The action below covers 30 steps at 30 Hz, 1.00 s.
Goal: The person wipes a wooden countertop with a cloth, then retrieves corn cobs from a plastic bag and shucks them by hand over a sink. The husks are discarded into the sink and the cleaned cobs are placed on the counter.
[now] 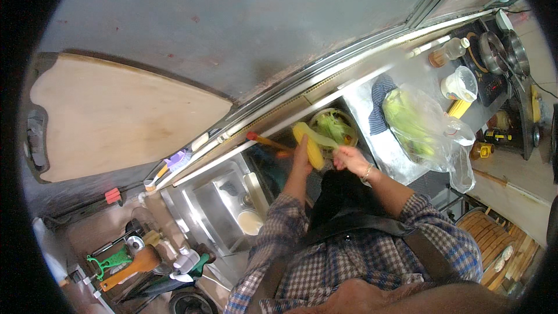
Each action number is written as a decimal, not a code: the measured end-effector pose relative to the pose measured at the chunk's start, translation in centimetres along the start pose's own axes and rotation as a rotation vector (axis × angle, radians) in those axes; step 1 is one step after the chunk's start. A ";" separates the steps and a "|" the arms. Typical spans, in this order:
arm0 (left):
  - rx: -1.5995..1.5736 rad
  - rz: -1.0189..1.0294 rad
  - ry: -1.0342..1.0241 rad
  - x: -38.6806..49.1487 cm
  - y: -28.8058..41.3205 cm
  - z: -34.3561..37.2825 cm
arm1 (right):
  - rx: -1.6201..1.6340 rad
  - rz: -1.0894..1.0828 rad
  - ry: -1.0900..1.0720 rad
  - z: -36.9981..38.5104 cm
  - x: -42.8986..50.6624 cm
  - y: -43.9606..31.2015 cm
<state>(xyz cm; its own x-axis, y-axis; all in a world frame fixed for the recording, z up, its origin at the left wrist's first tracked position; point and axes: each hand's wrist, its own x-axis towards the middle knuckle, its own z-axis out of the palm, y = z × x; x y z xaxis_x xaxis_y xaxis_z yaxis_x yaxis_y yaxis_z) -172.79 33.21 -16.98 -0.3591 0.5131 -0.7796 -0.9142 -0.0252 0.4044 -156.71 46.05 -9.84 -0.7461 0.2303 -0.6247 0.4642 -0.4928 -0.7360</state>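
Observation:
My left hand [301,157] is closed around an ear of yellow corn [314,152], which is bare of husk along the side that shows. My right hand [348,159], with a bracelet at the wrist, pinches the end of a pale green corn husk leaf [320,137] that stretches to the top of the ear. Just beyond both hands, a round container [355,140] holds loose green husks [332,125]. On the metal counter to the right, a clear plastic bag [425,117] holds corn in green husks [403,115]. Another yellow ear [459,108] lies past the bag.
A stainless sink [209,209] is at the left, with a wooden cutting board [122,117] against the wall behind. At the right stand a white plastic tub [458,85], a bottle [449,52] and metal pans [492,52]. A striped cloth [380,102] lies beside the bag.

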 end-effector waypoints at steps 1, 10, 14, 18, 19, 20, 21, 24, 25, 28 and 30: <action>0.073 -0.032 0.011 -0.1 0.2 -0.6 | 0.058 -0.028 0.062 -0.6 0.5 -0.4; 0.225 -0.460 -0.143 -4.9 -0.9 -4.0 | 0.626 -0.007 0.228 -0.4 8.4 -1.3; 0.250 -0.521 -0.090 -7.6 -2.2 -3.6 | 0.826 0.162 0.689 -0.5 13.6 2.1; 0.243 -0.565 -0.035 -9.7 -2.4 -2.7 | 0.725 0.153 0.929 0.2 19.9 7.8; 0.223 -0.573 -0.003 -10.0 -2.3 -2.3 | 0.372 0.123 1.038 0.0 21.3 8.9; 0.226 -0.532 0.016 -10.4 -2.2 -2.1 | 0.012 0.073 1.129 -0.4 22.4 9.6; 0.283 -0.529 -0.033 -11.2 -2.1 -2.0 | -0.334 0.103 1.159 -0.9 23.1 10.1; 0.355 -0.508 -0.074 -13.0 -2.3 -2.1 | -0.137 -0.106 1.130 -3.1 23.8 9.3; 0.319 -0.469 -0.057 -13.3 -2.5 -2.3 | -0.360 -0.160 1.171 -3.0 23.9 8.9; 0.256 -0.385 0.017 -12.7 -2.5 -3.0 | -0.526 0.103 0.772 -3.3 23.4 8.5; 0.225 -0.316 0.087 -12.0 -2.2 -3.3 | -0.608 0.297 0.515 -3.7 23.2 9.0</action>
<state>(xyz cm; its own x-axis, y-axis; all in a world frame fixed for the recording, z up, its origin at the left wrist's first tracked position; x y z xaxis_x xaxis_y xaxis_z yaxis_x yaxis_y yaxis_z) -167.04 24.31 -10.08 -0.0901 0.3904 -0.9162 -0.9217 0.3159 0.2253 -168.09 50.03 -31.89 -0.3106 0.5886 -0.7464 0.8920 -0.0908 -0.4428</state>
